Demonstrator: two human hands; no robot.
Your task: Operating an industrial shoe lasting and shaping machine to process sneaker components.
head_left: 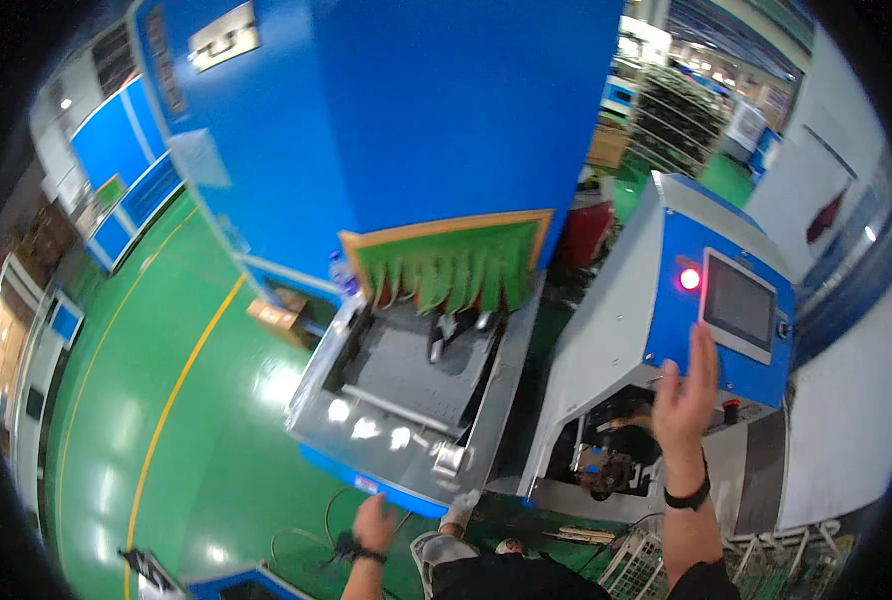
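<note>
My right hand [684,405] is raised in front of the machine's blue control panel [671,315]. Its fingers are stretched upward, the thumb stands apart, and nothing is held. The fingertips overlap the lower left edge of a dark touchscreen [741,305]; whether they touch it I cannot tell. A red light [689,279] glows beside the screen. My left hand [373,525] hangs low by the front edge of a metal-framed bed [406,395], its fingers mostly hidden and blurred. A dark metal part [440,342] lies at the bed's far end, below green strip curtains [446,265].
A tall blue cabinet [446,110] rises behind the bed. Beneath the control panel, an opening shows a brown, greasy mechanism [606,470]. White wire baskets [636,565] stand at lower right. A cardboard box [278,320] sits on the green floor [236,400] at left.
</note>
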